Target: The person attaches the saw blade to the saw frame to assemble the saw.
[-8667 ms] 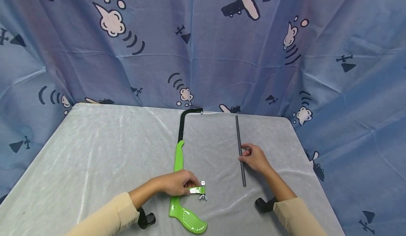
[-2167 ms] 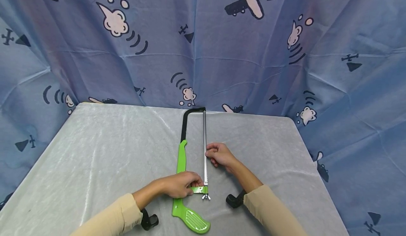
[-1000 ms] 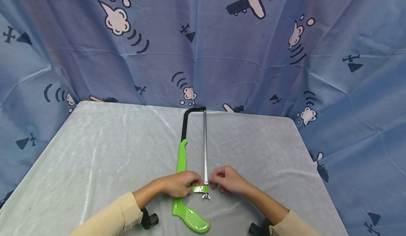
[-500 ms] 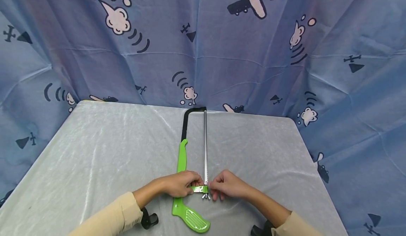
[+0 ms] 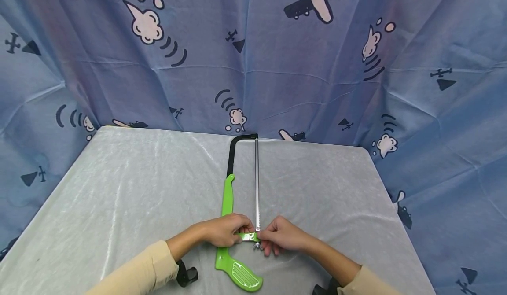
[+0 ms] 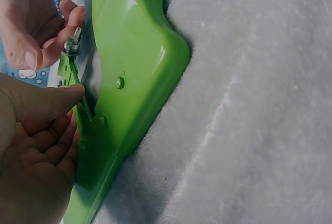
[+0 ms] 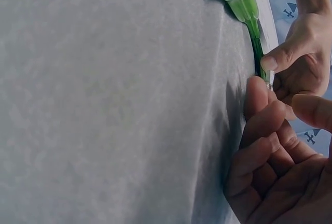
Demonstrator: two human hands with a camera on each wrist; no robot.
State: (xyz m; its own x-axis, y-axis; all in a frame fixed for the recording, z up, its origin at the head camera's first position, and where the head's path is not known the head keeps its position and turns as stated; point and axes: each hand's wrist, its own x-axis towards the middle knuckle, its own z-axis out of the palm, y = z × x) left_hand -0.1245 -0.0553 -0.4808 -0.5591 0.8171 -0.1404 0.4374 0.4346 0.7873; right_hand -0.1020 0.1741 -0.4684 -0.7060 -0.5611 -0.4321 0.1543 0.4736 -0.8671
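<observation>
A hacksaw with a green handle (image 5: 239, 276) and black front frame (image 5: 231, 156) lies on the table. Its thin blade (image 5: 257, 189) spans from the black far end to the green bracket (image 5: 248, 237). My left hand (image 5: 227, 229) lies across the frame, thumb and fingers pinching the bracket, as the left wrist view also shows. At the bracket's end sits a metal wing nut (image 6: 72, 43). Curled fingers of my right hand (image 5: 283, 233) are around this nut and partly cover it in the head view. The right wrist view shows the right fingertips (image 7: 256, 90) close against the bracket's end.
A pale grey plush cloth (image 5: 158, 176) covers the table. Behind it hangs a blue curtain (image 5: 198, 66) with an airplane print. A black wrist mount (image 5: 186, 275) sticks out by the left sleeve, near the saw's handle.
Earlier my right hand held the dark blade apart, to the right; the blade then came onto the saw. My right hand has since moved down to the wing nut. My left hand has stayed.
</observation>
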